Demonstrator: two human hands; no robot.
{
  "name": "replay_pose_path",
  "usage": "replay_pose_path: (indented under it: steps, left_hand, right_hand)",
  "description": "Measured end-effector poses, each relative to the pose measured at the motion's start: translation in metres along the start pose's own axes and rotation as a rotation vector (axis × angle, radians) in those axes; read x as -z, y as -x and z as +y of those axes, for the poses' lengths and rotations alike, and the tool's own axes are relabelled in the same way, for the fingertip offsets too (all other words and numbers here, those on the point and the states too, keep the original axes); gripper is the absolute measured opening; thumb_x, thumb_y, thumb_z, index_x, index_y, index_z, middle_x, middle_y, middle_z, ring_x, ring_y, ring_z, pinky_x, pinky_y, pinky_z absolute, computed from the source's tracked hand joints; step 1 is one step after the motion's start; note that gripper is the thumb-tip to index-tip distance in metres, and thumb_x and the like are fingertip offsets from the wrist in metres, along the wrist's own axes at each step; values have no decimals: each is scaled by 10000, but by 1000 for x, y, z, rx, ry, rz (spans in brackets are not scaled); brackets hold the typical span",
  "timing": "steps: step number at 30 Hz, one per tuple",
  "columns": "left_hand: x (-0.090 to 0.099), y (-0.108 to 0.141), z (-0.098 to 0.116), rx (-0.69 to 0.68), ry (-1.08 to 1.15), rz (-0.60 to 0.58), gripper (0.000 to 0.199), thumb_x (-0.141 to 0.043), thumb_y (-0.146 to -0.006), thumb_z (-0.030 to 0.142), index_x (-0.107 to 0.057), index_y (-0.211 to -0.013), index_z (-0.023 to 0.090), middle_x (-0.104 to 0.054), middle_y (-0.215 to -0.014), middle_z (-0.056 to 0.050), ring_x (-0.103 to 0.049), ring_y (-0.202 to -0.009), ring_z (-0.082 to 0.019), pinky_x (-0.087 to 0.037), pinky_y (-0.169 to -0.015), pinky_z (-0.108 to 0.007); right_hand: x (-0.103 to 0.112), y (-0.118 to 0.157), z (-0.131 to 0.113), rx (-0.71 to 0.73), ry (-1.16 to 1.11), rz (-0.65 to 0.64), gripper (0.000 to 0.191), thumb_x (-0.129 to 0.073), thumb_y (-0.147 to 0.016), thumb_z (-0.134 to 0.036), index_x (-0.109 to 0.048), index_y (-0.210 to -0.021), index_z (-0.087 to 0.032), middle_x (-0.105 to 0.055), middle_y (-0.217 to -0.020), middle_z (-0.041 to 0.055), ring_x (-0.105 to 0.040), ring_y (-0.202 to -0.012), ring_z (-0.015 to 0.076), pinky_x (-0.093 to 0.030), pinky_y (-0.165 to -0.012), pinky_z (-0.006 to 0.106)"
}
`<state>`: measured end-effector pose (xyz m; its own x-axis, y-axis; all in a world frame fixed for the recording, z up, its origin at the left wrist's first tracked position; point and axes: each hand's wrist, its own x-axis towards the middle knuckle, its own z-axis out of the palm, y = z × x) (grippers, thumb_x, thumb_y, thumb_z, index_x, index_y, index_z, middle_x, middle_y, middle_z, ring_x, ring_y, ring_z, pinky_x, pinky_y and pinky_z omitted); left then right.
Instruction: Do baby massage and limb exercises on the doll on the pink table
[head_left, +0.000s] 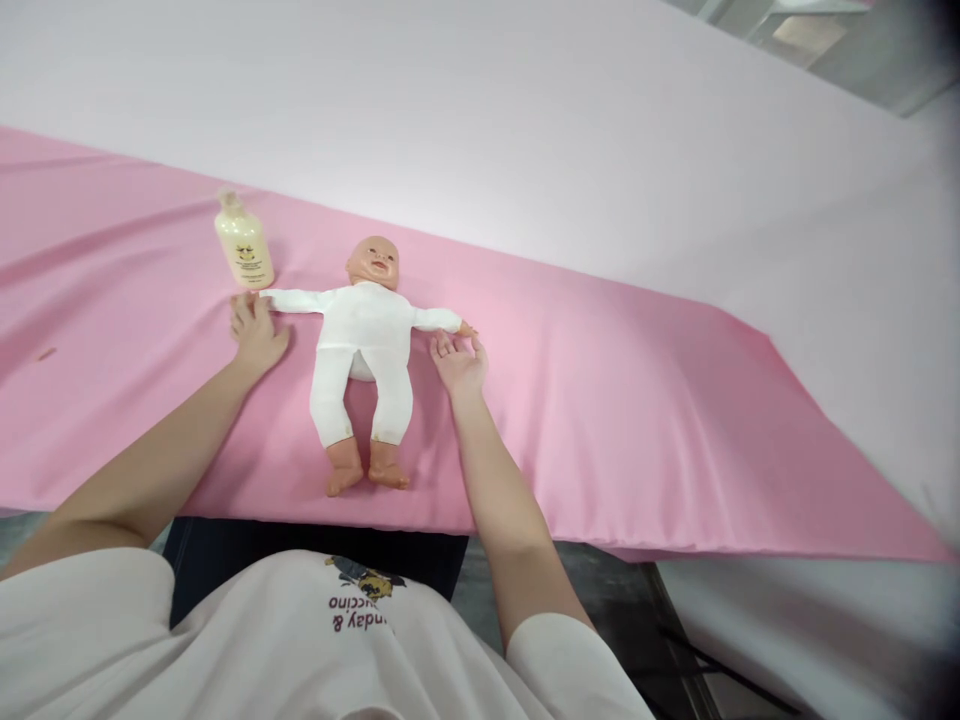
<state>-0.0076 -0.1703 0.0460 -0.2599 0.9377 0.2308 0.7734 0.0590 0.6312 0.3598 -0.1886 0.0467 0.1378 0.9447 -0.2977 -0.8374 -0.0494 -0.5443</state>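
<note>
A baby doll [365,318] in a white outfit lies face up on the pink cloth, its arms spread wide and its bare feet towards me. My left hand [257,335] rests at the end of the doll's sleeve on the left, thumb apart from the fingers; the doll's hand there is not clearly visible. On the other side, my right hand [460,365] lies palm up with fingers apart, its fingertips at the doll's small hand. Neither hand grips anything. Just beyond my left hand is a pale yellow pump bottle [246,250] with a printed label.
Pink cloth [615,420] with folds covers the near part of the table, and a white surface [465,120] stretches behind it. A small brownish object [46,354] lies at the far left. The cloth's front edge runs close to my body.
</note>
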Motion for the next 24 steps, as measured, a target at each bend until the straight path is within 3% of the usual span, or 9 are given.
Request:
replay_pose_path:
  steps: [4,10,15,18,20,24]
  left_hand:
    - [-6,2,0,-83,24,-5,713,-711,-763,327,-467,-1416,177,-210,-1665,-253,-140,-1561,-527,-146,-1209,-758]
    - [-10,2,-12,-242,23,-148,523,-636,-809,382,-613,-1291,181,-345,-1576,-218,-310,-1509,-444,-222,-1234,-676]
    - [-10,-3,-18,-281,47,-99,391,-626,-790,393,-686,-1131,210,-521,-1372,-162,-431,-1380,-388,-289,-1216,-636]
    - [-9,-3,-21,-384,31,-165,362,-625,-795,442,-691,-1065,211,-587,-1249,-145,-504,-1279,-362,-339,-1197,-594]
    - [-10,0,-20,-476,23,-256,463,-659,-771,492,-680,-1137,209,-582,-1307,-153,-493,-1308,-378,-330,-1204,-595]
    - [-14,10,-14,-562,54,-388,906,-784,-653,527,-514,-1456,206,-446,-1543,-201,-366,-1461,-453,-267,-1239,-630]
  right_hand:
    - [2,2,0,-3,-1,-10,445,-415,-984,-457,-449,-1361,-221,-595,-1418,157,-668,-1278,184,-592,-1064,426]
    - [6,-2,10,9,63,-20,422,-441,-961,-439,-476,-1346,-270,-563,-1491,120,-660,-1299,189,-564,-1097,450]
    - [-5,-14,18,-60,140,-27,322,-456,-944,-380,-560,-1228,-270,-469,-1596,62,-662,-1280,166,-572,-1095,398]
    - [-12,-21,20,-76,154,-21,300,-453,-947,-380,-559,-1204,-266,-477,-1575,63,-651,-1287,152,-579,-1094,397]
    - [-14,-24,21,-80,139,-25,275,-426,-965,-398,-560,-1170,-273,-493,-1551,51,-649,-1277,135,-582,-1093,385]
    - [-11,-27,23,-87,146,-54,264,-381,-983,-436,-565,-1109,-295,-570,-1433,25,-655,-1251,122,-581,-1096,383]
